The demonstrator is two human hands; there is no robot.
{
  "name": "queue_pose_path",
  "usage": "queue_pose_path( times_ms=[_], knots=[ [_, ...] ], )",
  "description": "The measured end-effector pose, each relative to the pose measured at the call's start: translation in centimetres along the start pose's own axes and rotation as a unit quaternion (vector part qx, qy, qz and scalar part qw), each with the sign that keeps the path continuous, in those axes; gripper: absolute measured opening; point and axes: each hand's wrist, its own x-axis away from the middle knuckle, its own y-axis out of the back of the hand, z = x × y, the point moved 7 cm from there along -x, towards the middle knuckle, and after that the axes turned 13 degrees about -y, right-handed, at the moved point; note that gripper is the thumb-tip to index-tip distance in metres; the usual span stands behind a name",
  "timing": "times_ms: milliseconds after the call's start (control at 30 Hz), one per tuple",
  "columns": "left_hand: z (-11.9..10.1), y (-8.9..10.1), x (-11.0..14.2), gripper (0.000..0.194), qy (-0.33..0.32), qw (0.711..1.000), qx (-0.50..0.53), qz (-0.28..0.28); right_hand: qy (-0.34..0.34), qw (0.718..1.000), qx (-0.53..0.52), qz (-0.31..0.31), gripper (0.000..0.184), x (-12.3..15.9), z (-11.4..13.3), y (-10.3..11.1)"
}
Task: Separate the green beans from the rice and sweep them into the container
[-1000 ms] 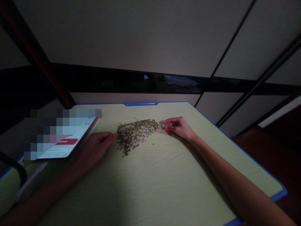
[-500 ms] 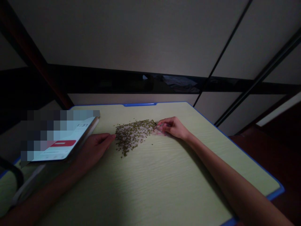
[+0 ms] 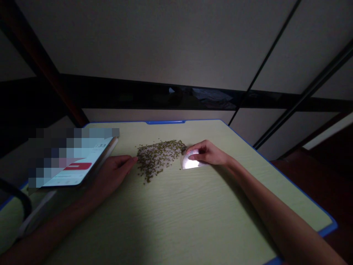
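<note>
A heap of small green beans mixed with pale grains [image 3: 160, 156] lies on a light wooden table with a blue rim [image 3: 176, 213]. My left hand [image 3: 113, 173] rests flat on the table, its fingers stretched out and touching the heap's left edge. My right hand [image 3: 206, 154] sits at the heap's right edge, fingers curled around a small bright white, shiny object [image 3: 189, 162] that I cannot name.
A lit phone [image 3: 79, 167] with a red bar on its screen lies at the table's left side, just left of my left hand. A dark curved bar [image 3: 16, 195] crosses the near left corner. Walls and dark frames stand behind the table.
My right hand slid slightly toward the heap, then back to the right, and the white shiny object now shows under its fingers. My left hand has stayed put.
</note>
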Motion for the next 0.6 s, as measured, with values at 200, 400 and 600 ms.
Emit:
queue_pose_path(
  times_ms=[200,400,600],
  knots=[
    [-0.2,0.1,0.0,0.035,-0.02,1.0,0.002,-0.007,-0.006,1.0,-0.005,-0.002,0.019,0.7,0.3,-0.8],
    [-0.2,0.0,0.1,0.036,-0.011,1.0,0.005,-0.003,-0.031,0.998,-0.008,-0.058,0.023,0.7,-0.3,-1.2],
    [0.0,-0.1,0.1,0.037,-0.01,1.0,0.01,0.0,-0.04,0.993,-0.036,-0.105,0.027,0.5,-0.9,-0.4]
  ],
)
